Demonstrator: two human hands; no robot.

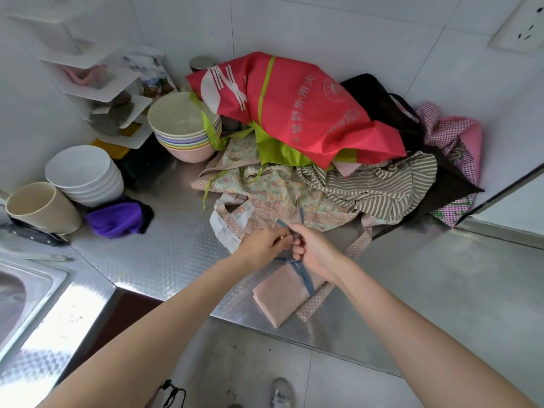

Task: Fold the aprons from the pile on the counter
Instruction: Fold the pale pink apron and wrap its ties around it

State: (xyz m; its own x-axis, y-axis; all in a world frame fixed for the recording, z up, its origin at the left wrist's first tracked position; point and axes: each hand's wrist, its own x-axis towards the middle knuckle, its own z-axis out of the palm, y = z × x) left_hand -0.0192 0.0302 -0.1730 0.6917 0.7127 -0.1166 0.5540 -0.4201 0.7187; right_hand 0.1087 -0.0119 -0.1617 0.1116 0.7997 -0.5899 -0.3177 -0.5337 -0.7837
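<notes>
Here, both pinching the blue strap (297, 270) at centre frame: left hand (265, 242) and right hand (315, 250) just above the folded pink apron (279, 298) on the bench (426, 290), long axis running lower-left, pile (309, 136) beyond.

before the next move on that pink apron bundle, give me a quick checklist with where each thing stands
1. Both hands on the blue tie: ok, left hand and right hand each pinch it.
2. Tie wrapped round the folded pink apron: ok, a blue band crosses it.
3. Knot finished: cannot tell, fingers hide it.
4. Bundle fully on the counter: not ok, its corner reaches the front edge.
5. Tie free of the floral apron behind: cannot tell, one blue end rises against it.
6. Pile still to fold: ok, the red apron and striped apron lie unfolded.
</notes>
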